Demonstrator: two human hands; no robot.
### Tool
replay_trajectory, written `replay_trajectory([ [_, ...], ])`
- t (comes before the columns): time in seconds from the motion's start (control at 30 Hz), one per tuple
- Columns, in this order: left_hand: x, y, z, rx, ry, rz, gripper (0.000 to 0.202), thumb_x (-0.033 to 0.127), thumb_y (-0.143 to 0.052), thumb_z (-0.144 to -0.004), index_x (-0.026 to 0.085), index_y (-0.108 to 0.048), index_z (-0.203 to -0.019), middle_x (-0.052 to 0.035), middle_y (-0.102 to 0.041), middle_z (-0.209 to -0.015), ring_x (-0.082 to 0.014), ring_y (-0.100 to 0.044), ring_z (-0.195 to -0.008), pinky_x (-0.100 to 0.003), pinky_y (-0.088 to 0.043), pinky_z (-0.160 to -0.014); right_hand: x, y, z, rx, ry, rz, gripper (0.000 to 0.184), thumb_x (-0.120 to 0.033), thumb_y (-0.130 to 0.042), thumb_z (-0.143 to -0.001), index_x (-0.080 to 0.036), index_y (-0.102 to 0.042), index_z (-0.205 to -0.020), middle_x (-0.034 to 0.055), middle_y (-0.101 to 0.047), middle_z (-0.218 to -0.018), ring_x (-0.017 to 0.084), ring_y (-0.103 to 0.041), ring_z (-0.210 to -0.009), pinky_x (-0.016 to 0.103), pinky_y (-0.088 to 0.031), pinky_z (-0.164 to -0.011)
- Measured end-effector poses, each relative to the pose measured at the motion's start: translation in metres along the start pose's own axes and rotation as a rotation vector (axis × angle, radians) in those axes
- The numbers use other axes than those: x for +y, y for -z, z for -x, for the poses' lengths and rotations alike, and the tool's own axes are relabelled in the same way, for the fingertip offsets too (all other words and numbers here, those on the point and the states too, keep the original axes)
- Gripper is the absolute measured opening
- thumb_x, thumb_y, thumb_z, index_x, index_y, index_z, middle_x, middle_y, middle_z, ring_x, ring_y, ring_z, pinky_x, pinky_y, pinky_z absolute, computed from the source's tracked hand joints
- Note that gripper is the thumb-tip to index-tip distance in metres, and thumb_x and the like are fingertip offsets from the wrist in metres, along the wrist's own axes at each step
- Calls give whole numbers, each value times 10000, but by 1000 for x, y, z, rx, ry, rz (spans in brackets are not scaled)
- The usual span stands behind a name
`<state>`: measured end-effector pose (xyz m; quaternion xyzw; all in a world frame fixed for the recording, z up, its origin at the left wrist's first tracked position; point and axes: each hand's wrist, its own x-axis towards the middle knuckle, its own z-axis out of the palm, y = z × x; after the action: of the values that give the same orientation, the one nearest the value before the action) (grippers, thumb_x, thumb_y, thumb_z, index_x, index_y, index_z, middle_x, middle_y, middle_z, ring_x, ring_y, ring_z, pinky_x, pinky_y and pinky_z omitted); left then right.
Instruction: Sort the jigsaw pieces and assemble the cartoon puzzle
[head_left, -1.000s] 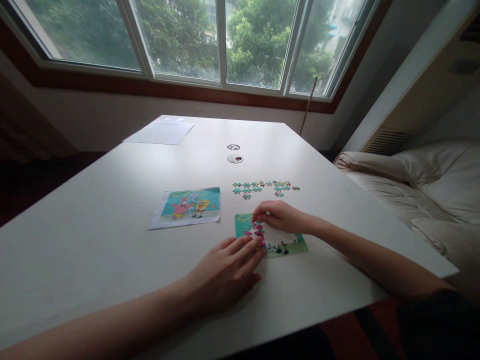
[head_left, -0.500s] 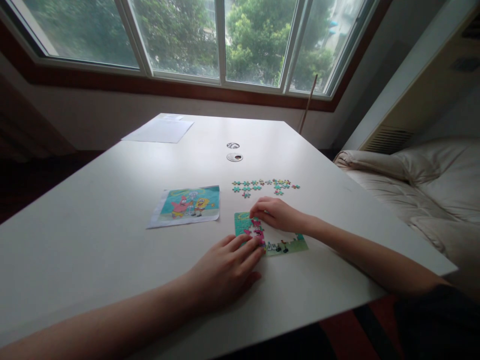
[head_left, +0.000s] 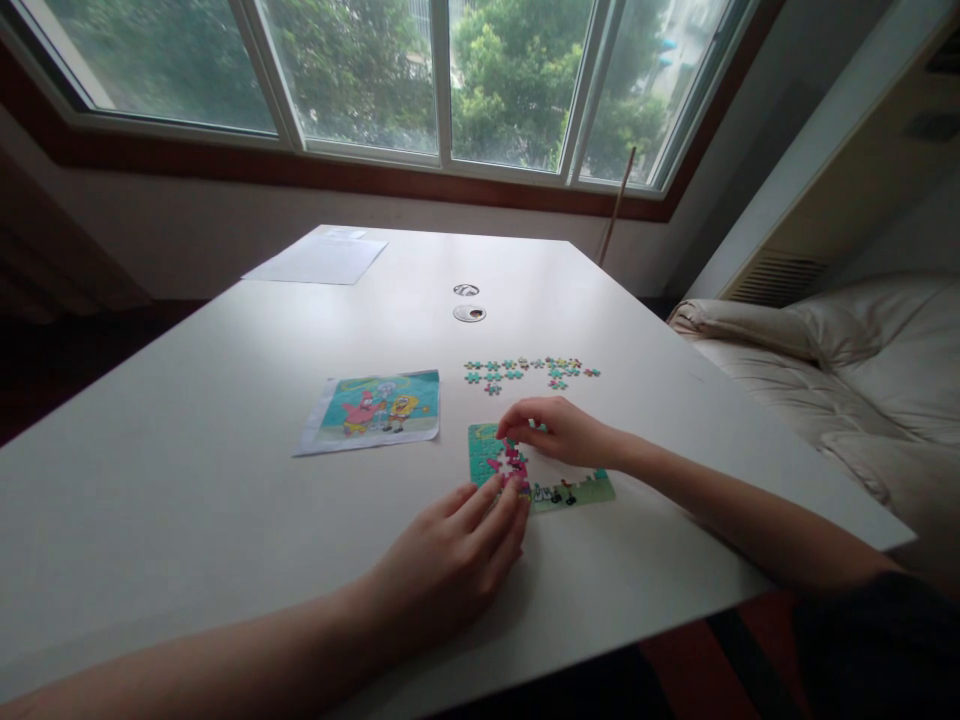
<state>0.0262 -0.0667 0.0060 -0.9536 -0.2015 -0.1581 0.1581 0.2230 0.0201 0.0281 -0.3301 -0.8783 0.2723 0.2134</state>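
Observation:
A partly built jigsaw (head_left: pixel 577 492) lies on the white table (head_left: pixel 187 500) in front of me. My left hand (head_left: pixel 450 565) rests flat with its fingers stretched out, fingertips touching the jigsaw's near left edge. My right hand (head_left: pixel 559 430) is curled over the jigsaw's upper left part, fingertips pinched on a small piece (head_left: pixel 512 445) that I cannot make out well. Several loose teal pieces (head_left: pixel 525 372) lie in a row beyond the jigsaw. A printed cartoon picture (head_left: pixel 375 410) lies to the left.
White paper sheets (head_left: pixel 319 260) lie at the table's far left. Two round cable holes (head_left: pixel 469 313) sit mid-table. A cushioned sofa (head_left: pixel 862 380) stands right of the table. A thin stick (head_left: pixel 615 210) leans by the window.
My right hand has shifted slightly over the jigsaw's upper left part. My left hand has slid a little toward me and right along the jigsaw's edge.

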Motion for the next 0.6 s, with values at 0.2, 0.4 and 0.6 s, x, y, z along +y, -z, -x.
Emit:
replay_trajectory([
  [0.2,4,3,1,-13,-20,12,285,71,-383,-863,49,-571,-1076,-162,-620,-1053,-251,-569,-969,-347,-482,-799,-8,-8,1,-28,1,41,140,-135,-513,-820,-163,-643,-863,38,-675,-829,123,-598,-754,233,-447,-695],
  [0.4,3,4,-1,-30,-24,22,277,72,-388,-861,44,-567,-1071,-169,-617,-1040,-254,-569,-962,-355,-481,-793,-5,-13,0,25,106,143,97,-161,-535,-828,-161,-632,-815,51,-651,-791,139,-559,-766,256,-439,-716],
  [0.6,3,3,-3,-30,-29,30,270,79,-396,-865,35,-552,-1080,-172,-611,-1027,-254,-569,-965,-361,-471,-804,-3,-16,3,72,142,250,88,-232,-562,-822,-175,-629,-819,58,-623,-803,166,-515,-807,283,-426,-747],
])
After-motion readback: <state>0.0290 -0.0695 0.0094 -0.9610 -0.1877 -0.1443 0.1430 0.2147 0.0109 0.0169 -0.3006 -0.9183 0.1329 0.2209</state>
